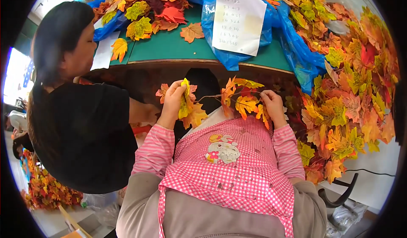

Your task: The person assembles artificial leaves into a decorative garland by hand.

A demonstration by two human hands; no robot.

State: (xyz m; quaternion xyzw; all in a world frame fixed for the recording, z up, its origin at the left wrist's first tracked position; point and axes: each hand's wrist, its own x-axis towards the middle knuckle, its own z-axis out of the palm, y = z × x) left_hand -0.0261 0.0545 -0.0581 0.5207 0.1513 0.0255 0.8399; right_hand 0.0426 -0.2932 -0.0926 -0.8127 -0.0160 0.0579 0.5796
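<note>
Across my lap, above the pink checked apron (pixel 254 166), stretches an artificial maple leaf garland (pixel 227 95) with yellow, orange and reddish leaves on a thin brown stem. My left hand (pixel 173 99) pinches it at a yellow leaf (pixel 185 102) near its left end. On the other side, my right hand (pixel 273 105) has its fingers closed on the stem by the right-hand leaves (pixel 247 106). Between the hands a length of bare stem shows. Whatever lies under my fingertips is hidden.
A green table (pixel 169 47) stands ahead, with a handwritten paper sheet (pixel 239 24) on blue plastic (pixel 210 17). Artificial leaves (pixel 347 94) are heaped at the right. Close on my left sits a person in black (pixel 85 132). A dark curved chair arm (pixel 343 193) shows at lower right.
</note>
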